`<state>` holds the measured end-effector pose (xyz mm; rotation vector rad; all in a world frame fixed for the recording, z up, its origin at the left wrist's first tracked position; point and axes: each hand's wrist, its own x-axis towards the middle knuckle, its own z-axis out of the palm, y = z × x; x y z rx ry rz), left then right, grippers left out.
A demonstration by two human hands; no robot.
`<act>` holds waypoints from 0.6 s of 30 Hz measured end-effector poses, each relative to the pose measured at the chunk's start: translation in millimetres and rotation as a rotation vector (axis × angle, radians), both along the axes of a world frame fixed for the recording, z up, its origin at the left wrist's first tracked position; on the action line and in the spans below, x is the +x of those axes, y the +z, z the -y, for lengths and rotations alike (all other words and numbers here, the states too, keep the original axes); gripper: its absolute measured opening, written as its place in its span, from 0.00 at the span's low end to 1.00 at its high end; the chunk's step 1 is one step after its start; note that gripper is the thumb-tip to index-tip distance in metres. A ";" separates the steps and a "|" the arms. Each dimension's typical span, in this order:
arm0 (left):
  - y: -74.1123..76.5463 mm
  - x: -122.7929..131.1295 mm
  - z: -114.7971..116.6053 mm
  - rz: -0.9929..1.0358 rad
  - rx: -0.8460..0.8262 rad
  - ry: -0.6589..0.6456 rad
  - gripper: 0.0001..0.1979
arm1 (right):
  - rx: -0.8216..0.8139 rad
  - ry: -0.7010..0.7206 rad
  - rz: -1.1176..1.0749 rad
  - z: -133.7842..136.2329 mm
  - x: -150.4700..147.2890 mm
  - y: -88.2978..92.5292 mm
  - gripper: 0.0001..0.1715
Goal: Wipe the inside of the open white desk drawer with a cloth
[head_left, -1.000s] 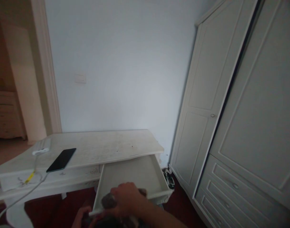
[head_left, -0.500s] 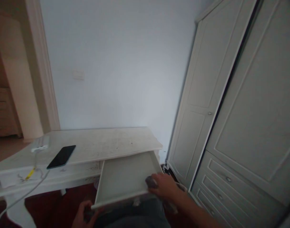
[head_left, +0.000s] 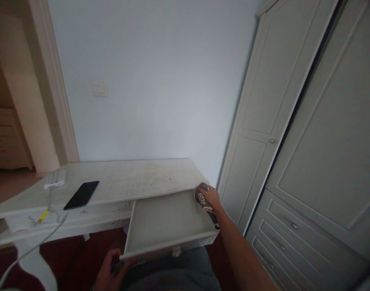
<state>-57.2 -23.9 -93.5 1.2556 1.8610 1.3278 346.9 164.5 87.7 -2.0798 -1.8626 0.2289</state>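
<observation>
A white drawer (head_left: 160, 226) is pulled out of a white desk (head_left: 124, 180), and its pale inside is bare. My right hand (head_left: 211, 197) is closed on a brown cloth with a light pattern (head_left: 206, 205), at the drawer's back right corner. Part of the cloth hangs along the right side wall toward the front. At the front left corner, my left hand (head_left: 113, 270) grips the drawer's edge with thumb and fingers on either side. Shadow hides part of that palm.
A black phone (head_left: 81, 195) lies on the desk's left part, near a white power strip (head_left: 56, 178) with a cable (head_left: 36, 252) running down the front. A grey-white wardrobe (head_left: 251, 161) stands close on the right. My lap is just below the drawer.
My right hand has moved with the cloth from the drawer's front right area to its back right corner. The left hand stays at the front left corner.
</observation>
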 end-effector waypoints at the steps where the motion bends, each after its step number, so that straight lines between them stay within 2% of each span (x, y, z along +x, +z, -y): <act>1: 2.7 1.5 1.2 -0.003 0.001 0.004 0.34 | -0.022 0.043 0.010 -0.6 2.4 3.0 0.31; 3: 9.1 4.8 3.5 -0.012 0.015 0.015 0.32 | -0.080 0.152 0.044 9.6 9.3 6.6 0.28; 7: 17.4 8.8 5.8 0.007 0.049 0.021 0.30 | -0.214 0.343 0.137 58.5 25.3 4.9 0.24; 10: 15.5 8.4 4.2 0.048 0.030 0.046 0.34 | -0.162 0.453 0.229 93.2 16.6 -2.5 0.20; 13: 10.3 6.8 2.1 0.050 0.027 0.053 0.34 | -0.105 0.537 0.218 111.8 -36.3 -12.8 0.19; 17: 6.7 4.2 5.3 0.063 0.049 0.018 0.33 | 0.038 0.775 0.182 128.7 -166.7 -34.9 0.33; 18: 6.8 3.4 7.4 0.053 0.071 0.020 0.33 | 0.073 0.822 0.176 134.1 -200.9 -41.4 0.34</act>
